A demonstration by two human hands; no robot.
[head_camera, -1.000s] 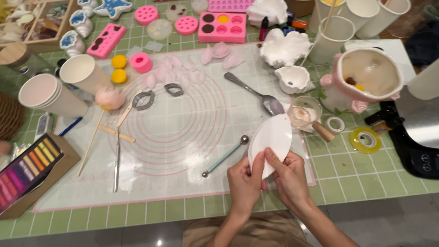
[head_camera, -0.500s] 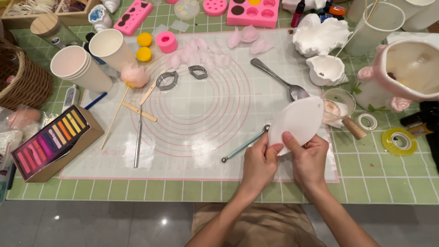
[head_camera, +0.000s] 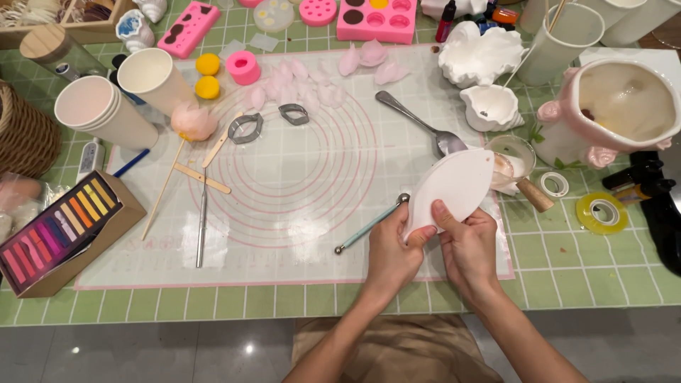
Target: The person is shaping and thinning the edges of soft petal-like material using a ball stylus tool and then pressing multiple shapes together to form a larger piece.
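Hands: left point(head_camera: 389, 254); right point(head_camera: 469, 245) | both pinching white leaf-shaped mould point(head_camera: 452, 189)

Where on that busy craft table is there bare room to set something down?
The middle of the ringed mat is bare, between the metal cutters, the spoon and the ball tool. The mat's near strip left of the left hand is also free. The far edge, with the pink moulds and paper cups, is crowded.

Bright, even overhead light, sharp focus (soft shadows, floor glare).
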